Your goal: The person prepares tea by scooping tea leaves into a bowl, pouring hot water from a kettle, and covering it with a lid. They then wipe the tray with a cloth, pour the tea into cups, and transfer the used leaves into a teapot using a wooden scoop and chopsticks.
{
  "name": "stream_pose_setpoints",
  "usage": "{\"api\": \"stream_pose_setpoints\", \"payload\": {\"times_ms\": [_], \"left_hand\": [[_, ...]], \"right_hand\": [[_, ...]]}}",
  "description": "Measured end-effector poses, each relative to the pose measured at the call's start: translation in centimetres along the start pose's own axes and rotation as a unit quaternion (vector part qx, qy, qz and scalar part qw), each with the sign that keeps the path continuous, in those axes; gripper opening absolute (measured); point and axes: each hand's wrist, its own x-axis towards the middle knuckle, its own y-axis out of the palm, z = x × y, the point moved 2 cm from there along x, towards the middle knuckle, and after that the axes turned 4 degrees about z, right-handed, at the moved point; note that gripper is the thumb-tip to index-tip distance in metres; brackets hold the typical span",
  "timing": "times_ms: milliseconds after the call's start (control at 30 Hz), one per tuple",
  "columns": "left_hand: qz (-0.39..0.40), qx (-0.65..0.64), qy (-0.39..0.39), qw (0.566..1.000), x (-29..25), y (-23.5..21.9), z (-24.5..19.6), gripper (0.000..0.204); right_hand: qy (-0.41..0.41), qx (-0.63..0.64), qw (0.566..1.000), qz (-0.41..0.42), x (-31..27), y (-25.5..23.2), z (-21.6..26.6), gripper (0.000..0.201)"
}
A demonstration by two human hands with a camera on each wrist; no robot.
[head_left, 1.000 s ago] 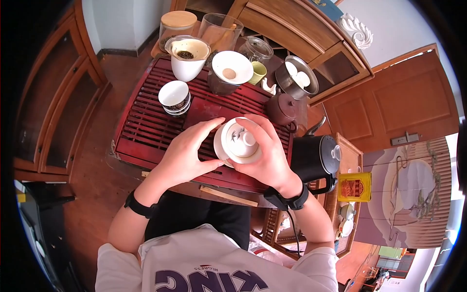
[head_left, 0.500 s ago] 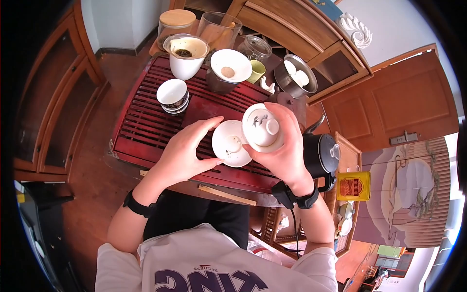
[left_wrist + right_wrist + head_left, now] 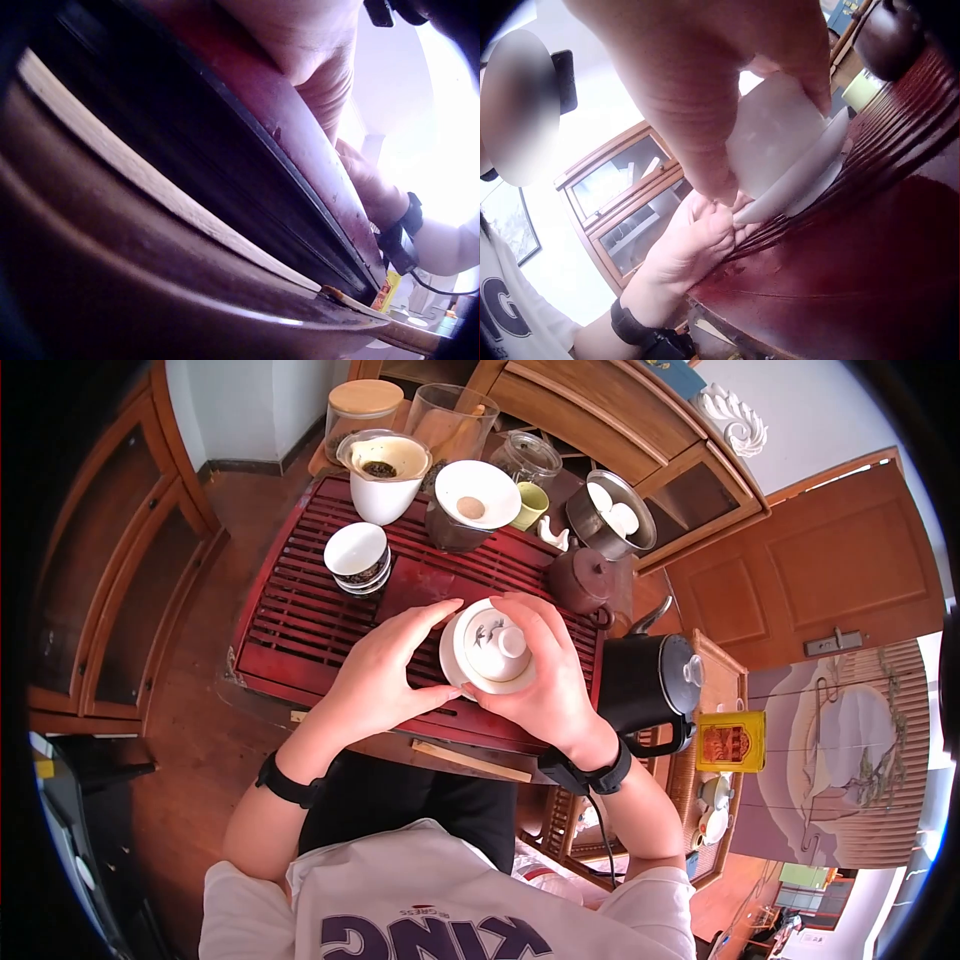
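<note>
A white gaiwan point(image 3: 480, 645), lidded and painted with a dark motif, stands on its white saucer point(image 3: 810, 180) over the near part of the red slatted tea tray point(image 3: 285, 670). My right hand point(image 3: 545, 680) grips the gaiwan's bowl from the right, fingers on the far side and thumb on the near side. From the left, my left hand point(image 3: 385, 675) holds the saucer's edge between thumb and fingers. In the right wrist view the bowl shows side-on above the saucer, with the left fingertips at the rim. Most of the saucer is hidden in the head view.
Stacked small cups point(image 3: 358, 558), a white pitcher with a strainer point(image 3: 385, 485) and a white strainer on a glass pitcher point(image 3: 475, 500) stand farther back. A brown teapot point(image 3: 582, 582) sits at the tray's right, with a black kettle point(image 3: 650, 680) beyond its edge.
Half a second ago my right hand held the gaiwan up to the right, baring the saucer with dark specks on it. Now the gaiwan is back on the saucer; my left hand has barely moved.
</note>
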Motion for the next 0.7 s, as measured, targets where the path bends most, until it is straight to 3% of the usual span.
{"api": "stream_pose_setpoints", "payload": {"times_ms": [133, 200, 367, 433, 467, 500, 567, 600, 633, 700], "left_hand": [[0.006, 0.005, -0.004, 1.0, 0.0, 0.0, -0.1, 0.084], [0.009, 0.017, -0.006, 1.0, 0.0, 0.1, -0.1, 0.084], [-0.017, 0.029, 0.022, 0.999, -0.1, 0.4, 0.0, 0.086], [0.007, 0.046, 0.006, 0.999, 0.0, 0.3, -0.2, 0.092], [-0.003, 0.026, 0.0, 1.0, 0.0, 0.5, -0.1, 0.097], [-0.013, 0.007, -0.006, 1.0, 0.1, 0.5, 0.2, 0.101], [0.011, 0.027, 0.01, 1.0, 0.5, 0.6, 0.2, 0.111], [0.0, 0.025, 0.025, 0.999, 0.6, 0.9, -0.2, 0.114], [-0.013, 0.022, 0.04, 0.999, 0.7, 1.2, -0.6, 0.117], [0.003, 0.064, 0.046, 0.997, 0.9, 2.1, -1.4, 0.125]], "right_hand": [[0.012, -0.003, 1.0, 0.011, -0.6, 0.1, -0.2, 0.085], [0.005, 0.015, 1.0, 0.023, -0.7, -0.3, 0.1, 0.099], [0.087, 0.142, 0.983, -0.079, -4.0, 0.9, -0.4, 0.112], [0.136, 0.286, 0.937, -0.148, -4.9, 1.8, -0.3, 0.109], [0.125, 0.265, 0.938, -0.186, -5.0, 2.1, -0.5, 0.096], [0.125, 0.269, 0.934, -0.197, -5.0, 2.1, -0.6, 0.096], [0.051, 0.064, 0.971, -0.223, -4.5, 1.6, -0.5, 0.078], [0.073, 0.043, 0.96, -0.267, -3.8, 1.2, 0.7, 0.057], [0.076, 0.046, 0.957, -0.276, -3.5, 0.9, 1.1, 0.057], [0.123, -0.043, 0.969, -0.208, -2.8, 0.7, 1.5, 0.047]]}}
